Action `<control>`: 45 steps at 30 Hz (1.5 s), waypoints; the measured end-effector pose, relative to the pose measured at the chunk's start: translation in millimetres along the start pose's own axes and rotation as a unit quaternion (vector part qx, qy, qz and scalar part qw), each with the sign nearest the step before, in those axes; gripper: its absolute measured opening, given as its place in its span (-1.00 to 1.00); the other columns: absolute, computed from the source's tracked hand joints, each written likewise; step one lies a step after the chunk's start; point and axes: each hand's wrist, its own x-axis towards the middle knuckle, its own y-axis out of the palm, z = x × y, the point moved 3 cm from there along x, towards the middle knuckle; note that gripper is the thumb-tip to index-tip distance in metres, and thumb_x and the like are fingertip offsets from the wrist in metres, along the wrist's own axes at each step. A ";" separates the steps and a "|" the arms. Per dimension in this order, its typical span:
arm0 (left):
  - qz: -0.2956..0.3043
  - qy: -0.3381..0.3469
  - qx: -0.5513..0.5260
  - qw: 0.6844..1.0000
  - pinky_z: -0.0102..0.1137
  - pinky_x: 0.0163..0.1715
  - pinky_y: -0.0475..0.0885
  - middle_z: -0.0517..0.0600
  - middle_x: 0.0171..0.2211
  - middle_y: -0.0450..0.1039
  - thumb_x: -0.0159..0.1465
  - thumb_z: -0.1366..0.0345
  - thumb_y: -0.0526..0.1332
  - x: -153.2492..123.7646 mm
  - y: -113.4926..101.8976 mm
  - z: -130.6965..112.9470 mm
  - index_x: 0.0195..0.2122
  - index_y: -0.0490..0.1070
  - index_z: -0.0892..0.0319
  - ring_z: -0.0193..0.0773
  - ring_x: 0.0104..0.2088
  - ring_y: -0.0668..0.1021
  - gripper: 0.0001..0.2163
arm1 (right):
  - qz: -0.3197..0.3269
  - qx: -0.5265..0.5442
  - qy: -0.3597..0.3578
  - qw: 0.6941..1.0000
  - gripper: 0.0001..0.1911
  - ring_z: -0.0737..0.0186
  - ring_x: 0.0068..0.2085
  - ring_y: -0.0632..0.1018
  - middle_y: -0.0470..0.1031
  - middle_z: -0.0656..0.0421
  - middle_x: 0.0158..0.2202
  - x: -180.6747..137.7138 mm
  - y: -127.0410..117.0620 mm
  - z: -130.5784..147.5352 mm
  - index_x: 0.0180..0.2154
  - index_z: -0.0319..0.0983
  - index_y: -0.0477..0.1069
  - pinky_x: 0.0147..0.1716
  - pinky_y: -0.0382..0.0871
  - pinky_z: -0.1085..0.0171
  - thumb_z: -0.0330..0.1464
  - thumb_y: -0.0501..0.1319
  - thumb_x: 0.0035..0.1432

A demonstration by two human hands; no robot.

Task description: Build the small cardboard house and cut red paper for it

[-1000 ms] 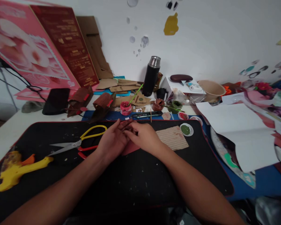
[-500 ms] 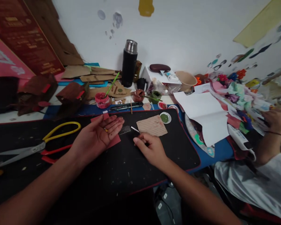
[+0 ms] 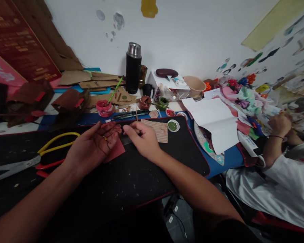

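My left hand [image 3: 92,146] is palm up, its fingers apart and slightly curled, with a yellow ring on one finger. It is above a red paper square [image 3: 116,151] on the black mat [image 3: 121,182]. Close beside its fingertips, my right hand [image 3: 145,140] is closed in a pinch; whatever is between thumb and fingers is hidden. Behind the right hand lies a piece of corrugated cardboard [image 3: 160,131], partly covered. A white lid of green paint [image 3: 173,126] is to its right. Large scissors [image 3: 54,148] with yellow and red handles lie left of my left hand.
A utility knife [image 3: 130,114] lies behind the mat, near jars of pink [image 3: 105,108], brown [image 3: 144,102] and green paint [image 3: 163,104]. A black thermos [image 3: 133,71] stands at the wall. White paper [image 3: 212,121] covers the right side, where a co-worker's hand [image 3: 280,125] rests.
My right hand has moved left, close to my left fingertips, and now covers part of the cardboard. My left fingers curl more. The white strip near my right fingertips is out of sight.
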 end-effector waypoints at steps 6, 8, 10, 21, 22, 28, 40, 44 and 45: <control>-0.001 -0.007 0.008 1.000 -0.44 -0.37 0.67 0.17 -0.36 0.65 0.53 0.38 -0.08 -2.0 2.0 -0.9 -0.17 0.50 0.37 -0.21 -0.38 0.71 -0.64 | -0.014 -0.127 -0.029 0.991 -0.67 0.38 -0.52 0.32 0.35 0.30 -0.56 -34.3 -67.6 9.6 -0.41 -0.23 0.50 -0.48 0.18 0.34 -0.18 0.24 0.36; -0.007 -0.014 0.017 1.000 -0.45 -0.42 0.66 0.15 -0.37 0.64 0.53 0.37 -0.07 -2.0 2.5 1.6 -0.18 0.51 0.36 -0.22 -0.41 0.71 -0.65 | 0.029 -0.184 0.002 0.983 -0.73 0.36 -0.51 0.38 0.38 0.30 -0.56 -55.7 -83.6 -1.2 -0.34 -0.23 0.54 -0.47 0.22 0.34 -0.19 0.28 0.35; -0.011 -0.014 0.027 0.999 -0.46 -0.45 0.65 0.12 -0.38 0.64 0.53 0.37 -0.06 -2.2 2.7 3.3 -0.19 0.52 0.34 -0.22 -0.43 0.70 -0.65 | 0.073 -0.225 0.026 0.971 -0.80 0.33 -0.47 0.47 0.49 0.26 -0.47 -74.5 -92.8 -11.9 -0.19 -0.22 0.57 -0.44 0.27 0.35 -0.21 0.30 0.34; -0.016 -0.017 0.063 0.998 -0.46 -0.49 0.63 0.11 -0.42 0.62 0.51 0.38 -0.05 -0.3 0.2 4.3 -0.23 0.55 0.33 -0.24 -0.47 0.68 -0.63 | 0.135 -0.331 -0.063 0.932 -0.83 0.16 -0.17 0.64 0.63 0.09 -0.19 -104.9 -98.4 -19.6 -0.07 -0.20 0.52 -0.17 0.47 0.25 -0.25 0.25 0.42; -0.015 -0.017 0.066 0.998 -0.45 -0.49 0.63 0.11 -0.43 0.62 0.51 0.38 -0.05 -0.6 -0.2 4.3 -0.24 0.56 0.32 -0.23 -0.48 0.68 -0.63 | 0.135 -0.337 -0.068 0.929 -0.83 0.16 -0.17 0.63 0.63 0.09 -0.19 -104.9 -97.0 -20.5 -0.07 -0.20 0.52 -0.16 0.47 0.24 -0.26 0.25 0.42; 0.014 -0.016 0.066 0.998 -0.44 -0.46 0.65 0.13 -0.40 0.63 0.49 0.43 -0.05 -6.0 -0.9 2.4 -0.22 0.57 0.35 -0.22 -0.46 0.68 -0.63 | 0.155 -0.351 -0.082 0.920 -0.83 0.15 -0.16 0.63 0.64 0.09 -0.18 -104.1 -89.3 -19.9 -0.05 -0.18 0.51 -0.13 0.48 0.21 -0.30 0.18 0.46; 0.031 -0.028 0.063 0.997 -0.46 -0.51 0.56 0.08 -0.45 0.51 0.48 0.43 -0.01 -6.0 -3.2 2.4 -0.28 0.55 0.33 -0.30 -0.52 0.56 -0.67 | 0.130 -0.312 -0.069 0.939 -0.89 0.19 -0.26 0.64 0.65 0.11 -0.24 -104.2 -84.4 -18.0 -0.12 -0.19 0.52 -0.23 0.47 0.26 -0.37 0.21 0.40; 0.097 -0.046 0.054 0.993 -0.54 -0.70 0.29 -0.13 -0.58 0.21 0.46 0.38 0.07 -6.2 -3.6 -0.5 -0.31 0.50 0.28 -0.42 -0.67 0.30 -0.75 | 0.086 -0.255 -0.031 0.963 -0.88 0.32 -0.52 0.49 0.47 0.26 -0.51 -88.7 -78.3 -9.4 -0.16 -0.20 0.55 -0.47 0.35 0.35 -0.32 0.25 0.37; 0.114 -0.044 0.052 0.991 -0.55 -0.72 0.25 -0.15 -0.59 0.16 0.45 0.38 0.09 -5.9 -3.5 -2.4 -0.33 0.49 0.27 -0.44 -0.68 0.26 -0.76 | 0.074 -0.242 -0.033 0.967 -0.88 0.33 -0.53 0.47 0.44 0.28 -0.53 -81.3 -75.0 -6.8 -0.18 -0.20 0.55 -0.48 0.33 0.35 -0.31 0.25 0.36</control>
